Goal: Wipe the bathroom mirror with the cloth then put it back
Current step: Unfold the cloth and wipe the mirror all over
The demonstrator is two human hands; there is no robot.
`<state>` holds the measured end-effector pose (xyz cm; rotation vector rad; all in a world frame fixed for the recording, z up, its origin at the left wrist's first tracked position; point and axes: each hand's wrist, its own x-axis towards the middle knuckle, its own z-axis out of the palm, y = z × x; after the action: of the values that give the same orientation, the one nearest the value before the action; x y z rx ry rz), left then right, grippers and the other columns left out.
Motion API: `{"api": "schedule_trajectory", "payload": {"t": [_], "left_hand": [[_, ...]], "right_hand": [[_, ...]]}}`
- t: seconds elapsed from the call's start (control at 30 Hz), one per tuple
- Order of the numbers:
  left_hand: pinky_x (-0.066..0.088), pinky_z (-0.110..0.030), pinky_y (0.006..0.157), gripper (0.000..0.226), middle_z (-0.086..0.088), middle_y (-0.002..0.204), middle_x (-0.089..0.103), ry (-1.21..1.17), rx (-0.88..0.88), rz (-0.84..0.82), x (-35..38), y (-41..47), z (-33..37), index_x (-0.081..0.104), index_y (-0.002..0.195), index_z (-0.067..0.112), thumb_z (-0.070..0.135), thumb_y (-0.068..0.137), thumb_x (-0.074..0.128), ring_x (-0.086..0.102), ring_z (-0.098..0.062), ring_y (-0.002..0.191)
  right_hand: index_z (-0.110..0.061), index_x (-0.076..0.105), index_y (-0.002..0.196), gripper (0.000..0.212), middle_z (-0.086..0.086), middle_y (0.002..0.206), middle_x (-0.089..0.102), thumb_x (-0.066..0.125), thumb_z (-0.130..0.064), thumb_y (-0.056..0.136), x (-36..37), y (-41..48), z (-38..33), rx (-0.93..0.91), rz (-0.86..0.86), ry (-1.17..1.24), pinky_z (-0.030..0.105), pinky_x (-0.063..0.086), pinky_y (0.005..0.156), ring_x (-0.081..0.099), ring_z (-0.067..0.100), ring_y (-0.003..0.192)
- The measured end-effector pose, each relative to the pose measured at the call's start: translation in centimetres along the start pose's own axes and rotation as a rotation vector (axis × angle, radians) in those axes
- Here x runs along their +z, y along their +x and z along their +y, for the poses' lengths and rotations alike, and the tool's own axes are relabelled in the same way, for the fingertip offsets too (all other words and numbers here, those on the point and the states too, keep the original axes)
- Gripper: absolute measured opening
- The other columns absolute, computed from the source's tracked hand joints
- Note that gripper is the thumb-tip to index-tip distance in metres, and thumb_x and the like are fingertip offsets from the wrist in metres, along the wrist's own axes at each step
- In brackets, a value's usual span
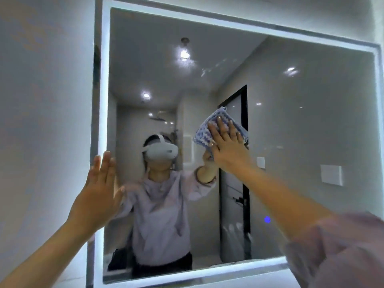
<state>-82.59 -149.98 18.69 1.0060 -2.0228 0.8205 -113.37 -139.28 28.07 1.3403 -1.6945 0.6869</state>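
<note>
A large wall mirror with a lit white border fills most of the view. My right hand presses a blue-and-white checked cloth flat against the glass near the mirror's middle, fingers spread over it. My left hand rests open against the mirror's left edge, fingers together and pointing up, holding nothing. Faint smears show on the glass above the cloth, near the reflected ceiling light.
The mirror reflects a person in a lilac sweatshirt wearing a headset, a dark door and wall switches. A small blue light glows low on the glass. Plain grey wall lies left of the mirror.
</note>
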Motion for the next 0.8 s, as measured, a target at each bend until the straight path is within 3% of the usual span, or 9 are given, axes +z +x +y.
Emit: {"api": "schedule_trajectory", "payload": {"t": [0.1, 0.17, 0.27, 0.33, 0.43, 0.5, 0.6, 0.73, 0.8], "left_hand": [[0.023, -0.051, 0.112, 0.091, -0.023, 0.152, 0.019, -0.13, -0.155, 0.054, -1.2, 0.3, 1.3, 0.027, 0.142, -0.004, 0.065, 0.085, 0.009, 0.019, -0.041, 0.14], [0.026, -0.054, 0.112, 0.087, -0.024, 0.15, 0.027, -0.171, -0.227, 0.106, -2.0, 0.9, 2.8, 0.035, 0.14, -0.003, 0.062, 0.085, 0.018, 0.027, -0.043, 0.138], [0.037, -0.059, 0.101, 0.069, -0.036, 0.134, 0.044, -0.102, -0.171, 0.189, -3.4, 2.0, 6.1, 0.043, 0.129, -0.014, 0.045, 0.094, 0.041, 0.045, -0.051, 0.122], [0.037, -0.063, 0.094, 0.064, -0.039, 0.126, 0.05, -0.005, -0.122, 0.258, -4.1, 2.8, 8.5, 0.042, 0.126, -0.015, 0.027, 0.083, 0.063, 0.051, -0.054, 0.114], [0.032, -0.059, 0.09, 0.07, -0.037, 0.121, 0.055, 0.081, -0.09, 0.252, -4.7, 3.2, 10.5, 0.04, 0.124, -0.009, 0.023, 0.071, 0.074, 0.055, -0.052, 0.109], [0.034, -0.058, 0.092, 0.066, -0.035, 0.122, 0.056, 0.119, -0.097, 0.197, -4.5, 3.0, 10.9, 0.04, 0.125, -0.008, 0.024, 0.076, 0.071, 0.056, -0.051, 0.11], [0.032, -0.056, 0.102, 0.057, -0.031, 0.136, 0.046, 0.146, -0.088, 0.107, -3.7, 2.3, 10.1, 0.037, 0.134, -0.006, 0.035, 0.094, 0.038, 0.046, -0.046, 0.124], [0.036, -0.058, 0.101, 0.067, -0.034, 0.135, 0.044, 0.143, -0.098, 0.032, -3.4, 2.8, 10.0, 0.041, 0.132, -0.011, 0.022, 0.08, 0.067, 0.045, -0.05, 0.122], [0.038, -0.062, 0.094, 0.061, -0.037, 0.129, 0.048, 0.119, -0.103, 0.078, -3.7, 3.7, 11.1, 0.044, 0.128, -0.015, 0.026, 0.087, 0.062, 0.048, -0.053, 0.116]], "right_hand": [[-0.032, -0.012, 0.144, 0.063, -0.001, 0.153, -0.021, 0.03, -0.044, 0.098, 1.0, -1.2, 0.7, -0.124, -0.003, -0.069, 0.043, -0.013, 0.116, -0.018, 0.031, 0.144], [-0.035, -0.011, 0.143, 0.062, -0.004, 0.151, -0.021, 0.031, -0.047, 0.098, 1.4, -2.4, 1.4, -0.246, -0.031, -0.076, 0.044, -0.014, 0.115, -0.018, 0.031, 0.144], [-0.038, -0.009, 0.143, 0.058, -0.008, 0.152, -0.018, 0.028, -0.046, 0.099, 1.7, -3.4, 3.0, -0.389, -0.065, -0.11, 0.044, -0.011, 0.116, -0.018, 0.027, 0.144], [-0.039, -0.001, 0.146, 0.053, -0.013, 0.151, -0.015, 0.026, -0.042, 0.1, 1.5, -3.1, 4.0, -0.434, -0.046, -0.108, 0.041, -0.009, 0.116, -0.015, 0.021, 0.144], [-0.036, 0.009, 0.147, 0.051, -0.01, 0.155, -0.005, 0.031, -0.036, 0.101, 0.7, -1.0, 5.8, -0.358, 0.051, -0.048, 0.04, -0.007, 0.116, -0.008, 0.024, 0.146], [-0.034, 0.006, 0.148, 0.052, -0.005, 0.158, -0.003, 0.03, -0.037, 0.101, -0.1, 1.0, 7.3, -0.214, 0.101, -0.013, 0.04, -0.008, 0.116, -0.008, 0.027, 0.146], [-0.031, -0.001, 0.149, 0.056, -0.003, 0.158, -0.01, 0.027, -0.037, 0.101, 0.0, 2.4, 7.1, -0.085, 0.132, 0.005, 0.044, -0.012, 0.115, -0.014, 0.029, 0.145], [-0.032, -0.004, 0.147, 0.057, -0.006, 0.151, -0.021, 0.027, -0.041, 0.1, 1.5, 0.5, 4.8, -0.191, 0.118, 0.044, 0.043, -0.025, 0.11, -0.018, 0.031, 0.144], [-0.036, -0.005, 0.146, 0.057, -0.009, 0.151, -0.02, 0.026, -0.044, 0.099, 1.7, -0.1, 5.2, -0.271, 0.112, 0.023, 0.037, -0.03, 0.108, -0.02, 0.027, 0.143]]}}
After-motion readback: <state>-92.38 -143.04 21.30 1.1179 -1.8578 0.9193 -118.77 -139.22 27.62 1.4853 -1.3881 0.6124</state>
